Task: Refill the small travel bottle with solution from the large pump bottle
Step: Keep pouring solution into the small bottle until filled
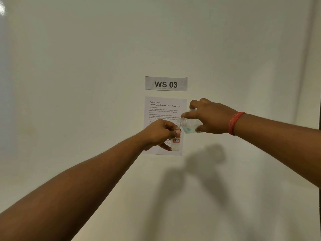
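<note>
- Plain off-white wall [86,66] across the whole frame, bright glare at upper left, darker vertical edge at far right.
- At centre, taped strip reading "WS 03" [166,84]; just below, printed task sheet [165,108], headed "Contact Lens Solution Travel Bottle Refill", lower lines hidden behind both hands, small print too fine to read.
- Left hand [159,132] at centre, closed around small travel bottle [175,144]; upright, red-bordered label, wording illegible; neck and mouth hidden behind fingers [178,131].
- Right hand [211,117] right of centre, wrapped around large clear bottle [188,123]; tipped sideways, open threaded neck pointing left, right above small bottle's top.
- Bluish liquid pooled in large bottle's lower side; rear part covered by palm; pump head nowhere visible.
- Contact between the two bottle mouths impossible to judge; no stream discernible.
- Red thread band [234,122] round right wrist.
- Soft shadows [199,171] of arms and hands on wall, lower centre.
- Both forearms cut off at frame edges.
</note>
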